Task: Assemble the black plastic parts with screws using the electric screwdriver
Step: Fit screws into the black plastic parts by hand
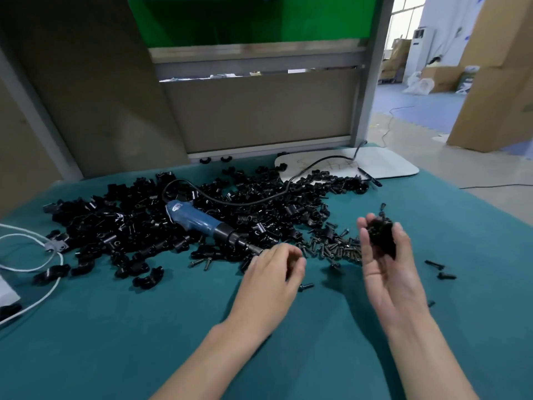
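Black plastic part (381, 237) sitting in right hand (388, 275), fingers cupping it, toward table's (144, 342) right edge. Left hand (274, 269) curling beside screws (337, 249); blurred, contents unclear. Electric screwdriver (202, 223) lying untouched on parts pile (129, 223). Fastening seemingly not yet begun.

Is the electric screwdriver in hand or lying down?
Lying down: the electric screwdriver rests unheld on the pile of black plastic parts.
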Demonstrator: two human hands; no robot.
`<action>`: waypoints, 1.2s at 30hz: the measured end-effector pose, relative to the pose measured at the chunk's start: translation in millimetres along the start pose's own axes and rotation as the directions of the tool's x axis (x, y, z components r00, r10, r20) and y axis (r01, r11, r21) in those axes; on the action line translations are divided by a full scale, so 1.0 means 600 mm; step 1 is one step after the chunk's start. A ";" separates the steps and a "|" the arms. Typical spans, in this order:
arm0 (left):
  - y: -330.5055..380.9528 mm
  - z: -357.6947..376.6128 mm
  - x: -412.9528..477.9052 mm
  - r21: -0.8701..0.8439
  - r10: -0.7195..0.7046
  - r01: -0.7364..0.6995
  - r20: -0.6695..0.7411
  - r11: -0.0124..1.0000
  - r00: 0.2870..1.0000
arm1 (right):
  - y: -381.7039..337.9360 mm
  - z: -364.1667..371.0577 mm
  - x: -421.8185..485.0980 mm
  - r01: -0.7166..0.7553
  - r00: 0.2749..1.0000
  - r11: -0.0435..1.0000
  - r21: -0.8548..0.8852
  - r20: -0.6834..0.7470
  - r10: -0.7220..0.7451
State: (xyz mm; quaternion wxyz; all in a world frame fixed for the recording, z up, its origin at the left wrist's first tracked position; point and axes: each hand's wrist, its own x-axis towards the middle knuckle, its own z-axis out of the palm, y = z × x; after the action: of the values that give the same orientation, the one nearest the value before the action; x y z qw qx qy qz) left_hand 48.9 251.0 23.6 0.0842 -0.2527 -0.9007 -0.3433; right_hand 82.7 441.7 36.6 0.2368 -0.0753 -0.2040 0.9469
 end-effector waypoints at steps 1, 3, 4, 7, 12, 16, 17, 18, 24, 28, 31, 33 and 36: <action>0.007 0.007 0.018 0.128 0.044 -0.043 -0.003 0.991 0.999 | -0.002 -0.001 0.001 -0.005 1.000 0.999 0.053 -0.022 0.006; 0.022 0.025 0.054 0.326 0.073 -0.072 0.011 0.943 0.997 | 0.000 -0.001 0.003 -0.017 0.999 0.995 0.098 -0.045 0.022; 0.029 0.035 0.070 0.407 0.057 -0.064 0.031 0.911 0.998 | 0.000 0.000 0.003 -0.020 0.998 0.994 0.104 -0.053 0.025; 0.048 0.062 0.104 0.562 -0.013 -0.041 0.092 0.826 0.996 | 0.000 -0.001 0.007 -0.016 0.997 0.994 0.106 -0.073 0.024; 0.060 0.082 0.122 0.573 -0.031 -0.029 0.094 0.819 0.995 | 0.000 -0.004 0.011 -0.039 0.997 0.993 0.115 -0.058 0.046; 0.053 0.078 0.114 0.579 -0.021 -0.043 0.104 0.814 0.994 | 0.002 -0.003 0.010 -0.064 0.998 0.994 0.084 -0.022 0.066; 0.050 0.073 0.110 0.561 0.005 -0.056 0.093 0.826 0.996 | 0.003 -0.003 0.009 -0.077 0.997 0.995 0.067 -0.009 0.077; 0.047 0.064 0.104 0.502 0.029 -0.061 0.071 0.863 0.997 | 0.005 -0.003 0.007 -0.094 0.996 0.995 0.045 0.005 0.093; -0.002 -0.008 0.024 -0.328 -0.085 0.057 -0.074 0.943 0.994 | 0.038 0.005 -0.010 -0.273 0.946 0.939 -0.210 0.119 0.302; -0.034 -0.015 -0.031 -0.491 -0.156 0.090 -0.097 0.867 0.983 | 0.060 0.010 -0.020 -0.333 0.908 0.872 -0.359 0.128 0.400; -0.034 -0.012 -0.032 -0.555 -0.193 0.105 -0.102 0.825 0.976 | 0.065 0.012 -0.025 -0.344 0.895 0.840 -0.420 0.125 0.429; -0.027 -0.008 -0.030 -0.595 -0.188 0.110 -0.071 0.796 0.980 | 0.067 0.013 -0.027 -0.343 0.892 0.829 -0.441 0.125 0.435; -0.018 -0.004 -0.034 -0.619 -0.151 0.088 -0.050 0.780 0.987 | 0.070 0.016 -0.028 -0.327 0.895 0.822 -0.466 0.126 0.428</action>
State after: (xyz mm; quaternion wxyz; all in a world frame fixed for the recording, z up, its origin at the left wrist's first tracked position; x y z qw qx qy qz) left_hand 60.5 234.6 12.3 0.0189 -0.1918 -0.7489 -0.6341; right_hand 77.4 396.3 28.4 -0.0041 -0.0572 -0.4154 0.9078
